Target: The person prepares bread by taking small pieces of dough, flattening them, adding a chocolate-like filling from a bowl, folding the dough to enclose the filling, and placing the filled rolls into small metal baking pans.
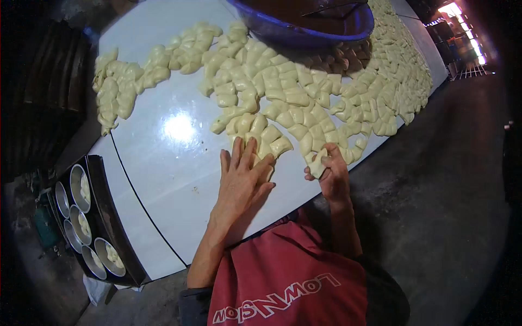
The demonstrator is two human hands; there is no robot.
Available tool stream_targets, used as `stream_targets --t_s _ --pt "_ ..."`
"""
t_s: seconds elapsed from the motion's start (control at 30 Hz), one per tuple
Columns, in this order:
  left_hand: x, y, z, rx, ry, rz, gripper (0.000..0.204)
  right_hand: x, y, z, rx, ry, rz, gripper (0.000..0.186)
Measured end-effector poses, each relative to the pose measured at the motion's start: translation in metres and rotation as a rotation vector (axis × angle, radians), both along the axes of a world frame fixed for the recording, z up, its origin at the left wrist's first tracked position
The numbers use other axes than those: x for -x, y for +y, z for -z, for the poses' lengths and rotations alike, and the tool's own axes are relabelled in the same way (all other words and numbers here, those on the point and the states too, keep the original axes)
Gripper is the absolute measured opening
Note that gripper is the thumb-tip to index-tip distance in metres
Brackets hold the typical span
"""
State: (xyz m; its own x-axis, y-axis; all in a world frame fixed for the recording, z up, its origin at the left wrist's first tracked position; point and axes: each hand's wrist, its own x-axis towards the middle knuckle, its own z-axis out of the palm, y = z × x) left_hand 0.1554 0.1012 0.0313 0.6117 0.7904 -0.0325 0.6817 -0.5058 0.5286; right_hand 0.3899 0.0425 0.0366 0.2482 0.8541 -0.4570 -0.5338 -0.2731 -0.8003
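A big blue basin (304,36) stands at the far side of the tabletop (174,201), with something brown inside and a dark stick-like thing lying across it. It is the main obstacle there, because the dough pieces (283,81) lie close around its near side. These pieces, pale and soft, make a wide crowded layer from the middle to the far right, and a thinner band bends away to the left.

At the left, a dark tray (111,217) carries six round metal tins (110,255) (pale lumps are visible in several of them). Behind it rises a dark stack (49,81), too dim to tell exactly.

The near edge of the tabletop passes just before the red garment (288,266) of the person, and the right edge borders the dark floor (435,179). White surface shows between the left hand (239,176) and the tray, so this side gives room for moving; on the right, the layer reaches almost to the edge.

The left hand is palm down, fingers spread, its tips on the nearest dough pieces. The right hand (325,165), near the edge, pinches a small dough lump (318,164) between thumb and fingers.
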Motion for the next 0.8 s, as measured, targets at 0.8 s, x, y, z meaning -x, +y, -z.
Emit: stream_targets --t_s 0.8 --pt "-0.1 0.037 -0.049 -0.229 -1.106 -0.022 0.078 0.028 0.045 -0.061 -0.369 0.125 -0.099 0.031"
